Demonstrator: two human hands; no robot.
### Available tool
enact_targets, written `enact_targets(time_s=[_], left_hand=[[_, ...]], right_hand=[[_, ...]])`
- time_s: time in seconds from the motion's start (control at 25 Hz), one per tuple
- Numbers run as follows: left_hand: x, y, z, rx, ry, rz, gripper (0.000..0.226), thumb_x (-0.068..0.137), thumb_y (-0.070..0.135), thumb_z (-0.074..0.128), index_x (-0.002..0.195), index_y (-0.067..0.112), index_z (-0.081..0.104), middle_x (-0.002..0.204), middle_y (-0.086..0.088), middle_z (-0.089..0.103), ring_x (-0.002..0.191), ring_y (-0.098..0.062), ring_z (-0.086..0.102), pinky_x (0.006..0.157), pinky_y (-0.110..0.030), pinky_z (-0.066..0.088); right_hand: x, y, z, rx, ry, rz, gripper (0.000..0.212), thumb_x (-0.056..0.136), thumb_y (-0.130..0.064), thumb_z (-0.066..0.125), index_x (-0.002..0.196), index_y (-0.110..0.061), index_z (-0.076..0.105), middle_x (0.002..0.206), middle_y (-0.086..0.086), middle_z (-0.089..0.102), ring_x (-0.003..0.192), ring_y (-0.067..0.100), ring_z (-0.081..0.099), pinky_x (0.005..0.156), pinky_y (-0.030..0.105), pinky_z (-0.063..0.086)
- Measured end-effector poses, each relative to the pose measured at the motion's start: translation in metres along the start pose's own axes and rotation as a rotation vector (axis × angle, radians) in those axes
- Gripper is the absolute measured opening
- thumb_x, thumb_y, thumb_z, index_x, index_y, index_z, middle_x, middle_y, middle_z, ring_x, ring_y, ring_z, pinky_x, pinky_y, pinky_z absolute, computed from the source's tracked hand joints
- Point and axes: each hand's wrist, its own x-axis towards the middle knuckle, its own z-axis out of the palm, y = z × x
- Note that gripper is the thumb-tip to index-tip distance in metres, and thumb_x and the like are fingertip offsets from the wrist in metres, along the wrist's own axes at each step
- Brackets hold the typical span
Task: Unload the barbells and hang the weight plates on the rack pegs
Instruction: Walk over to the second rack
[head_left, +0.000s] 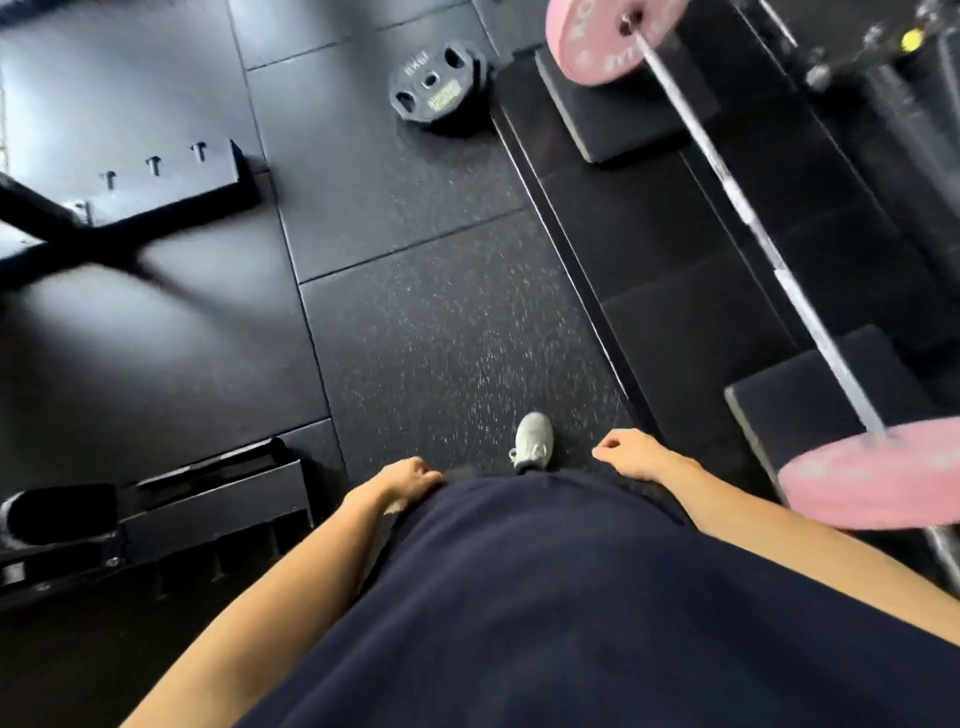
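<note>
Both hands hang loosely curled and hold nothing: left hand (410, 480), right hand (631, 453). Right of them, a barbell (748, 208) carries a near pink plate (878, 475) and a far pink plate (597, 39); black plates (439, 88) lie far off.

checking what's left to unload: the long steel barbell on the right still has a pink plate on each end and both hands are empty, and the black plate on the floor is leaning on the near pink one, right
Not quite. The head view shows the black grip-hole weight plate lying near the far round pink bumper plate, not the near one. The rest holds: the long steel barbell carries both pink plates, and the left hand and right hand hold nothing.
</note>
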Motion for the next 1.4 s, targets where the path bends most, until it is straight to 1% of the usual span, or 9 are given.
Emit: enact_targets(time_s=[0.16, 0.36, 0.52, 0.64, 0.72, 0.96, 1.08, 1.2, 1.4], left_hand=[[0.034, 0.024, -0.088, -0.316, 0.253, -0.067, 0.034, 0.094, 0.039, 0.051, 0.111, 0.012, 0.063, 0.116, -0.006, 0.066, 0.108, -0.025, 0.06, 0.079, -0.028, 0.039], [0.093, 0.039, -0.167, -0.512, 0.232, -0.158, 0.035, 0.097, 0.034, 0.048, 0.122, 0.011, 0.058, 0.13, -0.009, 0.06, 0.12, -0.026, 0.054, 0.097, -0.029, 0.038], [0.163, 0.024, -0.268, -0.389, 0.063, -0.118, 0.041, 0.103, 0.03, 0.034, 0.136, 0.013, 0.052, 0.14, -0.016, 0.048, 0.128, -0.029, 0.045, 0.103, -0.032, 0.034], [0.196, 0.025, -0.385, -0.365, 0.118, -0.143, 0.033, 0.099, 0.037, 0.042, 0.112, 0.013, 0.06, 0.12, -0.011, 0.061, 0.109, -0.027, 0.057, 0.088, -0.032, 0.042], [0.218, 0.027, -0.455, -0.334, 0.171, -0.141, 0.034, 0.096, 0.04, 0.046, 0.107, 0.011, 0.059, 0.113, -0.01, 0.066, 0.102, -0.027, 0.061, 0.083, -0.032, 0.045], [0.294, 0.062, -0.624, -0.356, 0.203, -0.092, 0.037, 0.096, 0.042, 0.049, 0.112, 0.011, 0.06, 0.114, -0.01, 0.067, 0.104, -0.028, 0.064, 0.087, -0.035, 0.049], [0.328, 0.085, -0.672, -0.228, 0.082, -0.071, 0.034, 0.098, 0.038, 0.046, 0.111, 0.009, 0.059, 0.113, -0.01, 0.064, 0.11, -0.028, 0.061, 0.082, -0.031, 0.044], [0.361, 0.1, -0.745, -0.206, -0.024, -0.121, 0.039, 0.1, 0.037, 0.043, 0.122, 0.008, 0.056, 0.13, -0.013, 0.058, 0.122, -0.027, 0.054, 0.089, -0.03, 0.041], [0.412, 0.101, -0.92, -0.324, 0.253, -0.15, 0.041, 0.098, 0.039, 0.046, 0.118, 0.006, 0.061, 0.127, -0.015, 0.062, 0.116, -0.028, 0.058, 0.091, -0.031, 0.043]], right_hand=[[0.06, -0.087, -0.104, -0.178, -0.039, -0.104, 0.019, 0.093, -0.032, 0.055, 0.1, -0.016, 0.064, 0.096, 0.001, 0.061, 0.09, 0.019, 0.056, 0.081, 0.031, 0.042], [0.148, -0.196, -0.178, -0.277, -0.094, -0.15, 0.016, 0.093, -0.032, 0.055, 0.098, -0.019, 0.063, 0.099, 0.002, 0.063, 0.085, 0.019, 0.058, 0.083, 0.033, 0.046], [0.209, -0.278, -0.218, -0.339, -0.136, -0.144, 0.019, 0.094, -0.03, 0.055, 0.103, -0.016, 0.062, 0.105, 0.004, 0.063, 0.086, 0.019, 0.057, 0.08, 0.03, 0.044], [0.249, -0.36, -0.27, -0.322, -0.094, -0.143, 0.011, 0.091, -0.031, 0.057, 0.091, -0.021, 0.062, 0.103, 0.001, 0.065, 0.086, 0.019, 0.059, 0.079, 0.029, 0.044], [0.27, -0.408, -0.306, -0.27, -0.03, -0.16, 0.012, 0.09, -0.03, 0.057, 0.09, -0.021, 0.065, 0.107, 0.001, 0.067, 0.096, 0.021, 0.06, 0.083, 0.03, 0.044], [0.351, -0.544, -0.387, -0.242, -0.052, -0.172, 0.022, 0.092, -0.029, 0.055, 0.101, -0.013, 0.068, 0.114, 0.004, 0.065, 0.103, 0.023, 0.058, 0.091, 0.033, 0.043], [0.408, -0.597, -0.418, -0.26, -0.113, -0.141, 0.036, 0.096, -0.033, 0.05, 0.113, -0.005, 0.065, 0.124, 0.011, 0.061, 0.113, 0.029, 0.056, 0.095, 0.036, 0.043], [0.462, -0.669, -0.476, -0.232, -0.109, -0.142, 0.028, 0.095, -0.036, 0.053, 0.108, -0.014, 0.064, 0.126, 0.008, 0.06, 0.112, 0.026, 0.055, 0.096, 0.035, 0.043], [0.53, -0.794, -0.577, -0.333, -0.1, -0.19, 0.024, 0.092, -0.03, 0.057, 0.1, -0.009, 0.066, 0.108, 0.012, 0.068, 0.088, 0.021, 0.056, 0.076, 0.03, 0.042]])
